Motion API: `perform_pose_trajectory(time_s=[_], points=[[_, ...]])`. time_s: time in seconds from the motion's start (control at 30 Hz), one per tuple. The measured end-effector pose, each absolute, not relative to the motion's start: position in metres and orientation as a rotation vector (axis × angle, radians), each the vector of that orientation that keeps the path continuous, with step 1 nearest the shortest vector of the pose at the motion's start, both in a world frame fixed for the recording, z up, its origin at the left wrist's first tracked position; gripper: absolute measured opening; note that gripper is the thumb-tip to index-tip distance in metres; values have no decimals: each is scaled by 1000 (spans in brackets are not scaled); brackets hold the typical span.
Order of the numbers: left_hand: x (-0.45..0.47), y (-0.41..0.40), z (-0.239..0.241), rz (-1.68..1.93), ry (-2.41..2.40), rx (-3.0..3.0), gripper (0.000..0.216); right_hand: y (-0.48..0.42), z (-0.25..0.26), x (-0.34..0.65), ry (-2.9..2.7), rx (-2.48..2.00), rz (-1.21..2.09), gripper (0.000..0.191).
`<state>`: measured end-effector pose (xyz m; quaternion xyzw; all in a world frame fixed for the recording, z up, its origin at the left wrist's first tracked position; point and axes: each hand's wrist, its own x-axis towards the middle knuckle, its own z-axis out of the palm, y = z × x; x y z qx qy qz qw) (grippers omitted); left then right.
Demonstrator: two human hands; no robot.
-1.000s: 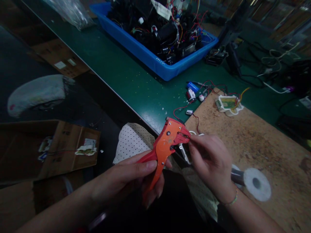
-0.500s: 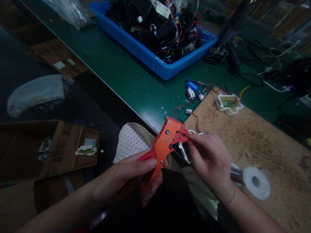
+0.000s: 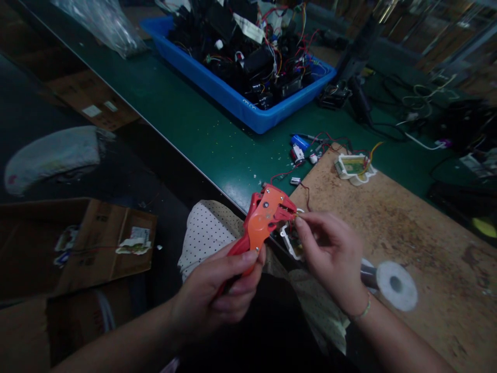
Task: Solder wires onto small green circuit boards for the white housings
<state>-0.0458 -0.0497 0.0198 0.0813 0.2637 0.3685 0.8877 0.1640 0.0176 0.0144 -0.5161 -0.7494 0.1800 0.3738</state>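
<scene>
My left hand (image 3: 229,290) is wrapped round the handles of an orange and red wire stripper (image 3: 264,212). The tool's jaws point right, toward my other hand. Thumb and forefinger of my right hand (image 3: 330,248) pinch a thin wire (image 3: 297,214) at the jaw tips; most of it is hidden by the fingers. Below the jaws, partly covered by the tool and my right hand, is a white plastic housing (image 3: 287,241) at the board's edge. A small white connector (image 3: 295,181) on red and dark leads lies just beyond the stripper.
A blue tray (image 3: 252,122) full of black wired parts stands on the green table (image 3: 186,129). The brown board (image 3: 388,217) carries a white housing with a circuit board (image 3: 355,168) and a solder spool (image 3: 396,285). A blue cylinder (image 3: 300,142) lies near. Cardboard boxes (image 3: 97,243) stand at left.
My left hand has squeezed the stripper's handles closer together, and its red rear part now stands out behind the head. The right hand stays at the jaws. The view has shifted slightly.
</scene>
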Motion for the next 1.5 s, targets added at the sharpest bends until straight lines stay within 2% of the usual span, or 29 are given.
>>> perform_pose_trajectory(time_s=[0.17, 0.47, 0.73, 1.1, 1.5], points=[[-52, -46, 22, 879, 662, 477, 30, 17, 12, 165, -1735, -1357, 634, 8], [-91, -16, 15, 870, 1257, 961, 38, 17, 7, 166, -1550, -1389, 828, 16], [-82, -32, 11, 694, 1050, 892, 39, 18, 8, 164, -1502, -1381, 833, 17], [-72, -45, -6, 708, 786, 730, 57, 19, 8, 164, -1572, -1370, 755, 10], [-72, -45, -12, 712, 658, 640, 62, 16, 8, 166, -1679, -1395, 686, 3]])
